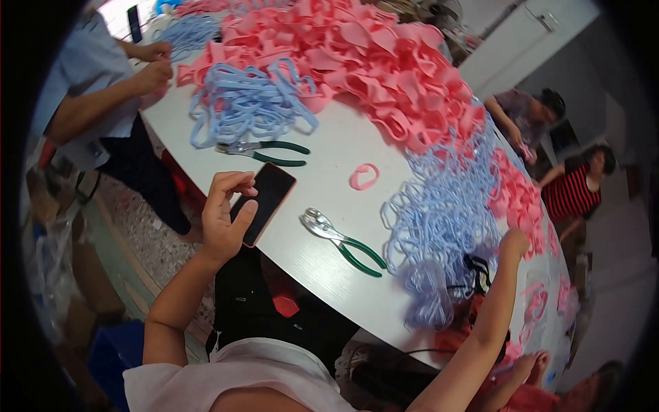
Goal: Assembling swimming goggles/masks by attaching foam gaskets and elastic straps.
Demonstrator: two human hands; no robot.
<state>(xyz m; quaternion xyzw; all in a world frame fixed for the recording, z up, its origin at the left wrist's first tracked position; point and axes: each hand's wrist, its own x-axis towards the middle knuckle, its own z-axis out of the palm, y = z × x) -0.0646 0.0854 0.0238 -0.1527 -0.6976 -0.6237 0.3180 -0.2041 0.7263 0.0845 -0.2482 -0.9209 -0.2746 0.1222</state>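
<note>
My left hand point(228, 214) is raised over the table's near edge, its fingers loosely bent and the thumb apart, with nothing visible in it. Beside it lies a dark smartphone point(273, 200). My right arm stretches far to the right, where my right hand point(515, 243) is at the edge of a pile of pink foam-like pieces point(523, 206); its fingers are hidden. Pliers with green handles point(343, 244) lie on the white table point(322, 147) between my hands. Another pair of green-handled pliers point(274, 147) rests farther back. A single pink loop point(364, 176) lies between them.
A tangle of light-blue cords point(443, 206) spreads left of my right hand. Blue loops point(254, 103) lie at the back left, before a large pink heap point(384, 69). A clear plastic bag point(429, 292) sits at the near right. Several people work around the table.
</note>
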